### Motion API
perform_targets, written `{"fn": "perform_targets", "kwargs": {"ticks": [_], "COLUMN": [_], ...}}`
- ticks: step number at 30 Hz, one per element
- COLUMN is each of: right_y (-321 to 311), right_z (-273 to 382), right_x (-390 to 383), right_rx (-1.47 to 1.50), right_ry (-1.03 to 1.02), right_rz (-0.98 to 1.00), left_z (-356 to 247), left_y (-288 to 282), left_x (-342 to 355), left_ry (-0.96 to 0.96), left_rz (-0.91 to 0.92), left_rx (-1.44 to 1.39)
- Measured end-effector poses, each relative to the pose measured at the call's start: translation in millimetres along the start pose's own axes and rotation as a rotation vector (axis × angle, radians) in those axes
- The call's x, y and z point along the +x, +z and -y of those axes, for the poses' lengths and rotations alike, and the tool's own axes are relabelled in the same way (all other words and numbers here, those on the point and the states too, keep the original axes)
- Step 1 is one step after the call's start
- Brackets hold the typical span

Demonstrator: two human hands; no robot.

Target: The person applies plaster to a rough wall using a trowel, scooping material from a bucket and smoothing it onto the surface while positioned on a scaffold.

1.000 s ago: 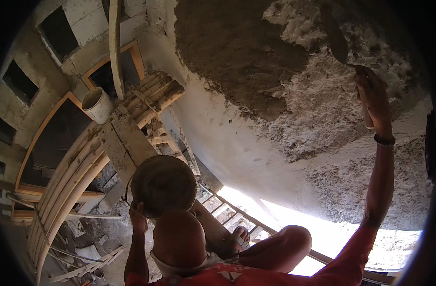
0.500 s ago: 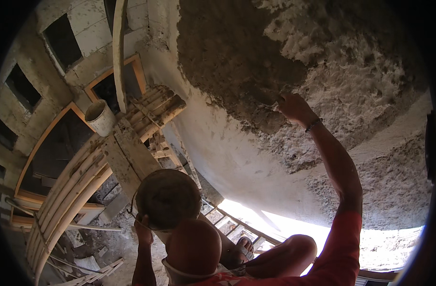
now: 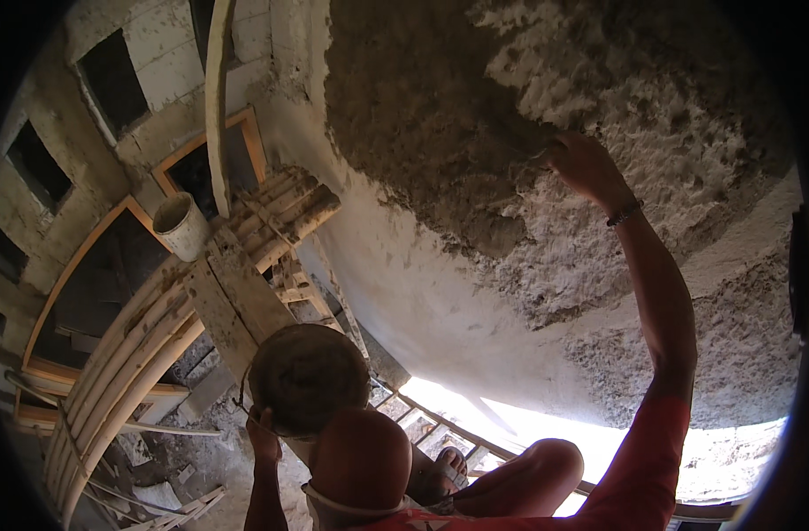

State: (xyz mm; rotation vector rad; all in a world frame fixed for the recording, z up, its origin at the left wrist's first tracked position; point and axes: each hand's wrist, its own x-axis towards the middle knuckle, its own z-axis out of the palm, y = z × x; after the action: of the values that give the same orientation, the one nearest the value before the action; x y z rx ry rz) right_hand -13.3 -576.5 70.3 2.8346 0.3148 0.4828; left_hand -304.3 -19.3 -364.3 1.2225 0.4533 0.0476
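Observation:
My right hand [image 3: 588,168] is raised to the wall, its fingers closed round a trowel [image 3: 530,146]. The blade shows only dimly against a dark patch of wet mortar [image 3: 422,115]. Rough, lighter plaster [image 3: 617,97] borders that patch on the right. Low on the left, my left hand [image 3: 263,434] grips the side of a round bucket [image 3: 252,367] with grey mortar inside. The bucket is above a plank, close to my body; whether it rests on the plank I cannot tell.
Wooden planks [image 3: 214,305] cross a bundle of tied poles [image 3: 130,363] on the left. A stained white bucket [image 3: 183,228] stands on them, beside an upright pole [image 3: 217,106]. A ladder-like frame [image 3: 435,438] and bright daylight lie below; rubble covers the floor lower left.
My right hand has moved up and to the right along the wall with the trowel. My left hand stays on the mortar bucket, which sits slightly lower in the view.

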Motion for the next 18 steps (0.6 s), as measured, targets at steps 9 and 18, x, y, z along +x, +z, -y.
{"fn": "perform_targets", "kwargs": {"ticks": [9, 18], "right_y": [-55, -113], "right_z": [33, 120], "right_x": [-29, -54], "right_rx": [0.001, 1.044], "right_ry": [0.043, -0.499], "right_rz": [-0.144, 0.228], "left_z": [2, 2], "left_y": [-1, -11], "left_x": [5, 3], "left_ry": [-0.015, -0.003], "left_rz": [0.007, 0.051], "left_rx": [0.006, -0.025]}}
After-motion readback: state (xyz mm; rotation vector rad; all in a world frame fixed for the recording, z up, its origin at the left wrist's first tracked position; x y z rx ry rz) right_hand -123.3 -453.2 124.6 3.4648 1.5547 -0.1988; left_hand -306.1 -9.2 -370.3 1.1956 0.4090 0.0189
